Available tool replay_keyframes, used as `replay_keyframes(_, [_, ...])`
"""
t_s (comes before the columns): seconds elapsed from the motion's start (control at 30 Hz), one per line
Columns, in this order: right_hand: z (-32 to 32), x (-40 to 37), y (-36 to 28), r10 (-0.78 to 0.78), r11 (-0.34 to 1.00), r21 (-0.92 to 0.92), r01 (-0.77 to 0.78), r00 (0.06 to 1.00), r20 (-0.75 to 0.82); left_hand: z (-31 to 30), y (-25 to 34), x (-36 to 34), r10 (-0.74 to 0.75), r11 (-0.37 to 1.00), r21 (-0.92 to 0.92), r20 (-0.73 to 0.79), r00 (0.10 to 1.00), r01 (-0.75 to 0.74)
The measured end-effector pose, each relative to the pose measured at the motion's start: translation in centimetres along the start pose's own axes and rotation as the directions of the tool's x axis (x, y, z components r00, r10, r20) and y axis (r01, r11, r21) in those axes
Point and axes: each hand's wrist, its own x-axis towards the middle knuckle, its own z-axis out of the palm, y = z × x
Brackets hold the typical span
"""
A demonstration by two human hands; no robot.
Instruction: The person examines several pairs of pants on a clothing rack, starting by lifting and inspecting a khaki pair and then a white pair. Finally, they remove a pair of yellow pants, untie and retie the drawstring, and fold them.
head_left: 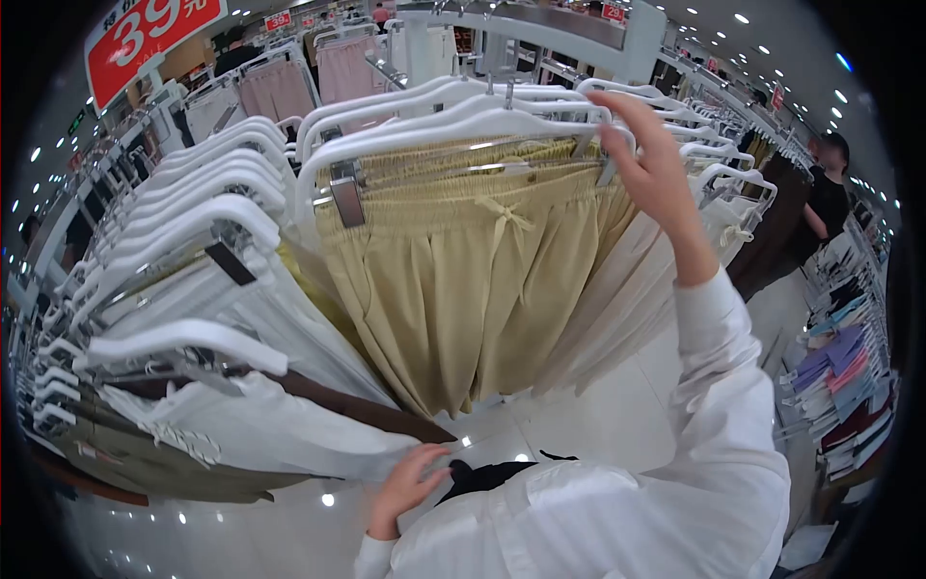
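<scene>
My right hand (648, 164) is raised at the right end of a white hanger (424, 143), its fingers closed round that end. Metal clips on this hanger carry khaki-yellow drawstring pants (439, 289), with a bow at the elastic waist. More white hangers are packed close behind it. Low in front of my body, my left hand (407, 490) is open, with loosely bent fingers and nothing in them. It is close to the hem of some white pants (280, 410) on the left part of the rack.
White hangers (198, 217) with white, brown and olive garments crowd the left. A red price sign (154, 43) hangs at the upper left. On the right, a person in black (830, 198) stands near stacks of folded clothes (839, 372). Glossy floor tiles (617, 429) show below.
</scene>
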Motion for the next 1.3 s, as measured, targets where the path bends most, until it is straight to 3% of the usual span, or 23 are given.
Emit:
replay_keyframes(0.03, [0.3,1.0,-0.1,-0.040,0.999,0.024,0.037,0.989,0.145,-0.3,0.8,1.7,0.090,0.988,-0.139,0.203,0.975,-0.063])
replay_keyframes(0.07, [0.6,1.3,-0.3,-0.036,0.999,0.016,0.034,0.990,0.140,-0.5,1.6,3.3,0.096,0.988,-0.135,0.209,0.973,-0.069])
replay_keyframes(0.13, [0.9,1.5,-0.8,0.002,0.991,-0.119,0.056,0.898,0.440,-0.9,3.3,6.3,0.125,0.959,-0.279,0.242,0.962,-0.054])
replay_keyframes(0.17, [0.3,2.2,-1.8,0.120,0.992,-0.104,-0.074,0.824,0.554,-1.8,4.7,7.8,0.162,0.954,-0.263,0.055,0.985,-0.142])
replay_keyframes(0.23, [-0.1,1.8,-2.4,0.097,0.995,-0.085,-0.061,0.840,0.534,-3.7,6.7,10.2,0.216,0.937,-0.188,-0.350,0.912,-0.294])
replay_keyframes(0.27, [-0.5,1.5,-2.6,0.072,0.997,-0.065,-0.045,0.859,0.507,-4.5,7.1,11.2,0.232,0.927,-0.126,-0.548,0.804,-0.354])
replay_keyframes(0.33, [-1.4,1.3,-3.4,0.075,0.997,-0.025,-0.073,0.848,0.524,-5.9,6.9,12.8,0.332,0.876,0.018,-0.746,0.577,-0.481])
replay_keyframes(0.37, [-1.9,1.1,-3.5,0.085,0.994,0.008,-0.107,0.833,0.547,-6.7,7.3,13.5,0.336,0.876,0.024,-0.747,0.573,-0.482])
replay_keyframes(0.43, [-2.8,1.1,-3.4,0.094,0.990,0.032,-0.138,0.813,0.575,-8.2,8.6,14.9,0.508,0.819,0.390,-0.834,0.215,-0.421])
replay_keyframes(0.6, [-3.2,2.4,1.1,0.053,0.914,0.279,-0.294,0.768,0.638,-9.9,11.4,17.4,0.382,0.804,0.233,-0.908,0.174,-0.548])
replay_keyframes(0.67, [-2.3,4.4,3.7,-0.109,0.969,0.245,-0.029,0.840,0.532,-10.9,12.5,17.7,0.295,0.736,0.040,-0.917,0.268,-0.676])
replay_keyframes(0.7, [-1.6,4.7,4.4,-0.119,0.967,0.253,-0.021,0.842,0.526,-11.1,13.0,17.6,0.300,0.736,0.051,-0.918,0.258,-0.675])
replay_keyframes(0.77, [-0.1,5.4,5.2,-0.131,0.987,0.155,0.052,0.819,0.559,-11.2,13.7,17.5,0.172,0.681,-0.168,-0.909,0.380,-0.712])
replay_keyframes(0.8, [0.3,6.1,4.7,-0.146,0.984,0.168,0.061,0.817,0.557,-11.3,13.3,17.7,0.170,0.686,-0.157,-0.915,0.367,-0.710])
replay_keyframes(0.87, [1.1,6.9,3.4,0.058,0.981,0.061,-0.182,0.585,0.809,-11.3,12.0,17.9,0.188,0.691,-0.082,-0.939,0.289,-0.718])
replay_keyframes(0.9, [1.7,6.5,3.3,-0.061,0.978,0.185,-0.100,0.705,0.707,-11.5,12.2,18.0,0.244,0.681,-0.047,-0.926,0.287,-0.731])
replay_keyframes(0.93, [2.6,7.0,3.6,-0.080,0.974,0.204,-0.096,0.700,0.710,-11.5,12.3,17.9,0.237,0.693,-0.038,-0.931,0.278,-0.720])
replay_keyframes(1.0, [4.3,7.9,4.2,-0.061,0.989,0.125,-0.080,0.553,0.831,-11.2,12.6,17.7,0.087,0.655,-0.225,-0.926,0.368,-0.721])
replay_keyframes(1.03, [4.3,7.8,4.2,-0.069,0.987,0.137,-0.082,0.553,0.830,-11.3,12.4,17.7,0.089,0.671,-0.212,-0.928,0.362,-0.710])
replay_keyframes(1.13, [2.5,7.6,3.6,-0.132,0.980,0.197,0.028,0.833,0.537,-11.4,12.4,17.6,0.138,0.704,-0.112,-0.947,0.291,-0.701])
replay_keyframes(1.17, [1.5,7.4,3.6,-0.308,0.944,0.230,0.234,0.875,0.373,-11.5,12.5,17.5,0.135,0.710,-0.109,-0.949,0.286,-0.695])
replay_keyframes(1.23, [-1.1,7.3,2.8,-0.118,0.992,0.096,0.084,0.886,0.449,-11.7,13.0,17.3,0.136,0.729,-0.092,-0.952,0.276,-0.678])
replay_keyframes(1.3, [-3.4,7.3,4.1,-0.204,0.978,0.050,0.201,0.894,0.399,-12.1,12.9,17.2,0.130,0.740,-0.101,-0.949,0.288,-0.664])
